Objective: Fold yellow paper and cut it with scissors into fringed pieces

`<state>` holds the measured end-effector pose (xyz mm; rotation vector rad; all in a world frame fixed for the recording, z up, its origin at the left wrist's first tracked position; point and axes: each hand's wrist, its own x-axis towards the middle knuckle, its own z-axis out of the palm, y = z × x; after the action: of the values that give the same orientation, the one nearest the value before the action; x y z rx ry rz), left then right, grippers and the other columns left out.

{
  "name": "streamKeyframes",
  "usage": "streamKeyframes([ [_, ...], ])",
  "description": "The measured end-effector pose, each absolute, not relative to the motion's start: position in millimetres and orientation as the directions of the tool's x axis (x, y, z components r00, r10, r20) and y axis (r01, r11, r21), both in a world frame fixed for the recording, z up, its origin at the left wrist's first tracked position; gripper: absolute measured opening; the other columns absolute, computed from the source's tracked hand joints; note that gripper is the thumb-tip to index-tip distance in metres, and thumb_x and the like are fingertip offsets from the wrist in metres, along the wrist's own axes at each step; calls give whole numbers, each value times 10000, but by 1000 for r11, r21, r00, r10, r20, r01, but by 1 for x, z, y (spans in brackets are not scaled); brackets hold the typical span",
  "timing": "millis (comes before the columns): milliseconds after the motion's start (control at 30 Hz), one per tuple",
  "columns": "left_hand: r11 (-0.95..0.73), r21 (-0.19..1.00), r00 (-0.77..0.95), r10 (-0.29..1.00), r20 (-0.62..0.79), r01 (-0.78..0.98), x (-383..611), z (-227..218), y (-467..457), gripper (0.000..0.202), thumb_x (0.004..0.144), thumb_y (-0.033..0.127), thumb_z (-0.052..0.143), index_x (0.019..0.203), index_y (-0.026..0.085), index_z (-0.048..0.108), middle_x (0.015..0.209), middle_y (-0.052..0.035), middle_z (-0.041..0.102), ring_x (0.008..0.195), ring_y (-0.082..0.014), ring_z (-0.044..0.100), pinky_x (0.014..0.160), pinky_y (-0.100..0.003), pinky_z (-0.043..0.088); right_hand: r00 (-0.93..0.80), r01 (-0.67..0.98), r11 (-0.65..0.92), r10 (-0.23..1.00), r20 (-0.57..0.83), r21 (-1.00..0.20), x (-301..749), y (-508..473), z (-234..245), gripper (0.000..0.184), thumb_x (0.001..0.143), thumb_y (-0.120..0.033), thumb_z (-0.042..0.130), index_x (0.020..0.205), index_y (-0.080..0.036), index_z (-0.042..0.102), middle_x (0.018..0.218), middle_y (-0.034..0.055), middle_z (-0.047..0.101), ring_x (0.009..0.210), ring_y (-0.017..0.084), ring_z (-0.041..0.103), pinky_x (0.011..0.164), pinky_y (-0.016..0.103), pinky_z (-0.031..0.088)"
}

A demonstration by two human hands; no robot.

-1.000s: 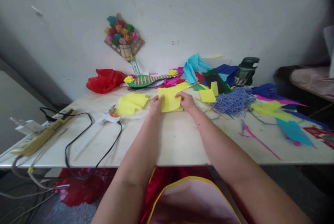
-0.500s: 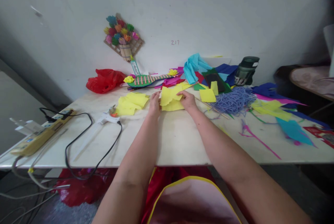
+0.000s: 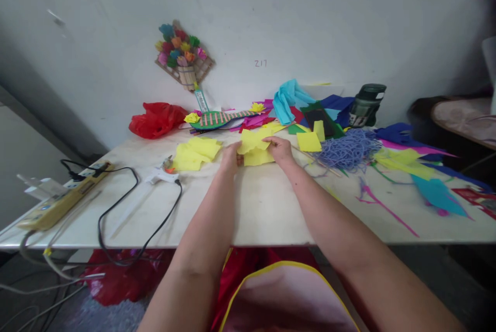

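A piece of yellow crepe paper (image 3: pixel 253 140) is stretched between my two hands at the middle of the table. My left hand (image 3: pixel 231 155) is closed on its left edge, with fingertips showing below the paper. On the other side, my right hand (image 3: pixel 281 150) pinches the right edge between thumb and fingers. Under the held piece lies another yellow sheet (image 3: pixel 259 157). More crumpled yellow paper (image 3: pixel 197 153) rests left of my left hand, and a small yellow square (image 3: pixel 309 141) lies right of my right hand.
A white glue gun (image 3: pixel 165 174) with a black cord lies at the left, near a yellow power strip (image 3: pixel 62 200). A tangle of purple yarn (image 3: pixel 346 150), a dark green bottle (image 3: pixel 366 106), a red plastic bag (image 3: pixel 157 121) and a flower-trimmed green craft (image 3: pixel 225 119) stand farther back.
My left hand has shifted slightly, its fingertips now showing beneath the paper. My right hand stays nearly in place, pinching the same edge.
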<state>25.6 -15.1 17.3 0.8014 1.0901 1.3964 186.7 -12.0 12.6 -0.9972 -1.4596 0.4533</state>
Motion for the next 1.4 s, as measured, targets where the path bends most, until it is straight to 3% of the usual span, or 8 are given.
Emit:
streamKeyframes([
  [133, 63, 957, -138, 985, -106, -284, 27, 21, -20, 154, 567, 215, 613, 681, 153, 530, 637, -37, 587, 576, -166, 587, 532, -304, 477, 103, 351, 544, 786, 609, -762, 187, -13, 13, 305, 626, -121, 440, 786, -187, 691, 725, 15, 657, 638, 151, 570, 637, 274, 454],
  [300, -76, 974, -301, 953, 9, -212, 18, 27, -25, 126, 572, 237, 615, 616, 161, 525, 632, -21, 550, 658, -161, 567, 542, -282, 467, 126, 441, 512, 778, 615, -737, 189, -14, 14, 440, 649, -176, 485, 1069, -198, 612, 512, -41, 490, 460, 113, 423, 545, 260, 428],
  [533, -153, 925, -636, 763, -113, -348, -11, 31, -14, 136, 676, 241, 553, 773, 155, 511, 537, 40, 474, 418, -97, 516, 459, -235, 441, 129, 440, 490, 795, 593, -752, 189, -14, 10, 429, 673, -251, 508, 1087, -187, 604, 465, -62, 309, 423, 97, 295, 477, 245, 377],
  [733, -267, 840, -727, 657, -200, -473, -29, 31, -9, 213, 770, 175, 471, 982, 153, 472, 536, 44, 480, 496, -107, 582, 580, -239, 494, 134, 426, 483, 803, 581, -765, 188, -14, 9, 418, 658, -247, 510, 1058, -200, 621, 465, -62, 331, 426, 96, 304, 494, 250, 388],
  [1000, -238, 877, -697, 703, -142, -418, -22, 36, -16, 713, 799, 242, 462, 1342, 213, 2, 663, -4, 614, 516, -139, 610, 539, -257, 491, 190, 405, 464, 800, 569, -788, 191, -16, 14, 390, 665, -232, 497, 1026, -182, 638, 493, -39, 456, 429, 103, 357, 521, 264, 405],
  [1167, -206, 975, -671, 735, 94, -89, -1, 40, -22, 554, 764, 286, 498, 1276, 199, 304, 535, 30, 565, 353, -106, 513, 416, -208, 411, 367, 339, 490, 717, 592, -803, 202, -13, 21, 331, 695, -229, 468, 956, -153, 655, 746, 47, 624, 638, 148, 534, 658, 291, 453],
  [1267, -140, 990, -469, 876, 110, -28, 15, 36, -23, 337, 740, 316, 531, 1032, 147, 519, 540, -7, 576, 360, -115, 525, 415, -215, 403, 446, 232, 465, 730, 519, -854, 205, -11, 24, 344, 692, -228, 472, 974, -135, 645, 783, 60, 627, 649, 151, 553, 616, 289, 475],
  [1400, -65, 995, -195, 980, 49, -77, 28, 28, -25, 275, 726, 392, 552, 815, 132, 537, 634, -78, 616, 476, -158, 593, 473, -256, 443, 370, -23, 399, 855, 363, -917, 199, -14, 28, 375, 665, -236, 507, 1006, -135, 624, 746, 38, 618, 514, 118, 531, 466, 272, 472],
])
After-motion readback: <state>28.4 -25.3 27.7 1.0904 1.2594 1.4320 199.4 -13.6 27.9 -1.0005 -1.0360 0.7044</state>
